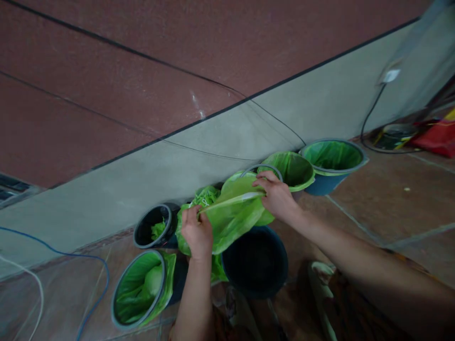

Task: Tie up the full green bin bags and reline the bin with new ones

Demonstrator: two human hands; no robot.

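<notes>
Stretched between my two hands is a thin green plastic bag point(232, 218), its edge running from one hand to the other. My left hand point(197, 232) is closed on the bag's left end. On the right, my right hand point(277, 192) pinches the same edge, higher up. Just below the bag stands a dark bucket point(255, 265) without a liner. Behind it, partly covered by the bag, are a grey ring point(265, 166) and a bunched green bag with a white drawstring point(206, 195).
Lined bins stand along the wall: one at front left point(165, 284), a green-lined bin point(295, 173) and a blue bin point(325, 184) at right. A dark bin point(140, 232) holds a green scrap. A blue cable point(103, 260) lies at left; a black cord point(366, 118) hangs right.
</notes>
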